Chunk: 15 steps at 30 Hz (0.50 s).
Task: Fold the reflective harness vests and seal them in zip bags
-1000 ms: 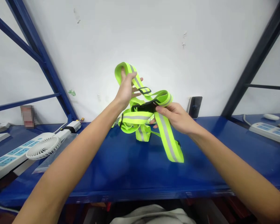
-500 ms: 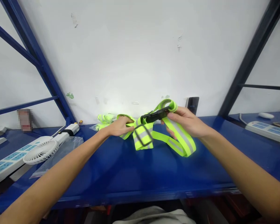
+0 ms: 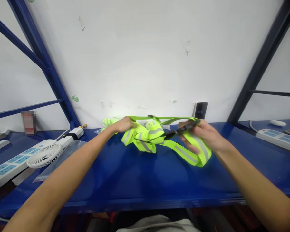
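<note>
A neon yellow-green reflective strap (image 3: pixel 157 131) with grey stripes stretches between my hands above the blue table. My left hand (image 3: pixel 124 125) is closed on its left part, where the webbing bunches and hangs in folds. The fingers of my right hand (image 3: pixel 205 134) are wrapped round the other end, next to a black plastic buckle (image 3: pixel 181 129). Below the right hand a loop of strap droops close to the tabletop. Behind my left hand lies more yellow-green strap material (image 3: pixel 110 121), partly hidden, on clear plastic.
On the left of the blue table (image 3: pixel 125 180) are a white power strip (image 3: pixel 16 162), a small white fan (image 3: pixel 44 155) and a clear plastic bag (image 3: pixel 70 151). A phone (image 3: pixel 200 110) leans on the back wall. Another power strip (image 3: pixel 277 138) lies right. Blue rack posts (image 3: pixel 48 64) flank the table.
My right hand has moved right with the buckle, drawing the strap's upper edge out straight. The folded part between my hands has turned and bunched up. My left hand keeps its hold.
</note>
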Tool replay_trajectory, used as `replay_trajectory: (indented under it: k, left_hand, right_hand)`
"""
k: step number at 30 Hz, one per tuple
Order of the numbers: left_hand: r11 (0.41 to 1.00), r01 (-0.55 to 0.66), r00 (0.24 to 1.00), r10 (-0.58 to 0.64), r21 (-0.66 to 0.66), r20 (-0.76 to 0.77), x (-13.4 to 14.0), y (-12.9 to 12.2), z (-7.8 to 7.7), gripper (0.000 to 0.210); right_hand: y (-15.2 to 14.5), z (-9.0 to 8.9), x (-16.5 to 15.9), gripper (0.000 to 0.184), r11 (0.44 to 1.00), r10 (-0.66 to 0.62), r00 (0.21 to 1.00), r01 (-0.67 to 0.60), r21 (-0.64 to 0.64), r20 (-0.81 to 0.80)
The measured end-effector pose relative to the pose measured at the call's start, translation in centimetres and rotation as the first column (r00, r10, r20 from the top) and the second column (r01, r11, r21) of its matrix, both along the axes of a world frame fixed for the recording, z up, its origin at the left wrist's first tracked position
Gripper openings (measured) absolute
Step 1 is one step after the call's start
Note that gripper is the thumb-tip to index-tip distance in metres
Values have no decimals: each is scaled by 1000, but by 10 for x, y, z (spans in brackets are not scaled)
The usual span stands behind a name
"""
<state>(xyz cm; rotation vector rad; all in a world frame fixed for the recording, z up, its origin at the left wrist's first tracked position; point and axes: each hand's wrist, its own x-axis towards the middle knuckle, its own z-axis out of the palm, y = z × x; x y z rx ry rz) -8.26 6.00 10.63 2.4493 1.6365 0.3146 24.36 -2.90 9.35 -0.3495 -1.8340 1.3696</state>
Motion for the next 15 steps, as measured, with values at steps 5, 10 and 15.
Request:
replay_trajectory:
  k: [5, 10, 15]
  left_hand:
    - [979, -117, 946, 161, 168, -280, -12, 8, -4, 43]
    - [963, -167, 867, 246, 213, -433, -10, 3, 2, 43]
    - [985, -104, 822, 164, 139, -545, -5, -14, 18, 49]
  right_hand:
    - [-1, 0, 20, 37, 997, -36, 983, 24, 69, 178]
    - [4, -2, 27, 31, 989, -42, 953, -3, 146, 301]
    - [5, 1, 37, 27, 968, -198, 910, 124, 217, 365]
